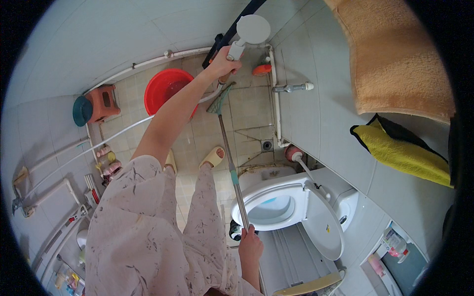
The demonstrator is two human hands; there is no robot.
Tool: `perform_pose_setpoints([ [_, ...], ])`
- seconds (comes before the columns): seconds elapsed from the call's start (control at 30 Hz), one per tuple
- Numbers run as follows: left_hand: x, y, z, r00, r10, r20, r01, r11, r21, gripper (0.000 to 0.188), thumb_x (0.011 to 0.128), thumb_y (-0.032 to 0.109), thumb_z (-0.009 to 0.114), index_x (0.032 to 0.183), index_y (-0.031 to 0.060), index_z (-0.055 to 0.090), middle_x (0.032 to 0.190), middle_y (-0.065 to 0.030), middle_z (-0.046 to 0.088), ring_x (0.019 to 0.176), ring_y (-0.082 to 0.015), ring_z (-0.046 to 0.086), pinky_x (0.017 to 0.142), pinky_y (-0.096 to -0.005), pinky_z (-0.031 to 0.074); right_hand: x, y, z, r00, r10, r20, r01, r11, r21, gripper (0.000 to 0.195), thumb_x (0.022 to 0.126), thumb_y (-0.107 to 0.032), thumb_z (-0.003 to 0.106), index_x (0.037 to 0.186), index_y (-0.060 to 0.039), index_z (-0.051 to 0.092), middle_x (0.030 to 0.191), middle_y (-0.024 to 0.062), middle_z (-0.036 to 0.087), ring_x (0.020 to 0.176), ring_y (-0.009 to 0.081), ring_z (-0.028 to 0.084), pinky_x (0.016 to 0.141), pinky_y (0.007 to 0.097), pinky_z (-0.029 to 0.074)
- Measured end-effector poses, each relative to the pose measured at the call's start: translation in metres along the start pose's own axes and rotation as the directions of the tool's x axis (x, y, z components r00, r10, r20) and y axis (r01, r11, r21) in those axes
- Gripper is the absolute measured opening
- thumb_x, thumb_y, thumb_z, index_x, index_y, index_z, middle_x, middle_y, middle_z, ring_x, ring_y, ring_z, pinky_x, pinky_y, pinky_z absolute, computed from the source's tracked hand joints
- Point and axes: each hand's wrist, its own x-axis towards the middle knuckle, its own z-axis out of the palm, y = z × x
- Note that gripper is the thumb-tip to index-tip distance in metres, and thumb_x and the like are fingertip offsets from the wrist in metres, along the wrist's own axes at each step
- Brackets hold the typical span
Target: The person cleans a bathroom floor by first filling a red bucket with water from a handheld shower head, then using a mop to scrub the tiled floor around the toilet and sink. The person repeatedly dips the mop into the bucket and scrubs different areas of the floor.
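Observation:
My left hand (223,67) is closed around the handle of a white hand shower (253,29), whose round head points up and away from me. A pale hose (129,127) runs from its lower end, passes behind my forearm and reaches a wall tap at the far left. My right hand (251,244) grips the metal pole (237,187) of a long-handled floor scrubber, beside the toilet bowl. The scrubber's green triangular head (220,100) rests on the tiled floor (251,107), below the hand shower in the picture.
A red basin (163,90) stands on the floor, partly behind my left forearm. The toilet (270,207) has its lid raised. A plunger (293,153) stands by it, near a floor drain (266,145). An orange stool (103,103) and a dark pole (240,24) stand by the walls.

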Motion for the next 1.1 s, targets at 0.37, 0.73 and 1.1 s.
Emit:
perform_pose_setpoints([
  [0.37,-0.019,0.005,0.025,0.999,-0.049,-0.015,0.048,0.993,-0.106,0.023,0.065,-0.005,0.055,0.084,0.0017,0.046,0.059,-0.0039,0.048,0.044,-0.013,0.048,0.042,-0.0273,0.041,-0.001,-0.006,0.0,0.999,0.041,0.031,-0.041,0.999,-0.015,0.032,0.09,-0.032,0.046,0.11,-0.0066,0.049,0.072,0.0166,0.063,0.065,0.0358,0.061,0.056,0.0458,0.048],
  [0.73,-0.027,0.026,0.021,1.0,0.001,-0.025,-0.004,0.993,-0.114,0.024,0.065,-0.004,0.056,0.085,0.0015,0.046,0.059,-0.0032,0.048,0.045,-0.0128,0.048,0.042,-0.0269,0.04,-0.004,-0.006,0.013,1.0,0.023,-0.009,-0.023,1.0,-0.012,0.032,0.09,-0.032,0.045,0.11,-0.006,0.049,0.071,0.0174,0.063,0.064,0.0366,0.061,0.056,0.046,0.048],
  [1.1,-0.145,0.058,-0.062,0.979,0.068,-0.191,-0.066,0.998,0.017,0.028,0.063,-0.006,0.054,0.089,0.0013,0.047,0.061,-0.0033,0.049,0.047,-0.0129,0.05,0.044,-0.0267,0.041,0.001,0.004,0.014,0.993,-0.073,-0.096,0.064,0.994,-0.093,0.034,0.091,-0.031,0.045,0.109,-0.0028,0.05,0.067,0.0162,0.062,0.063,0.0326,0.062,0.054,0.0415,0.05],
])
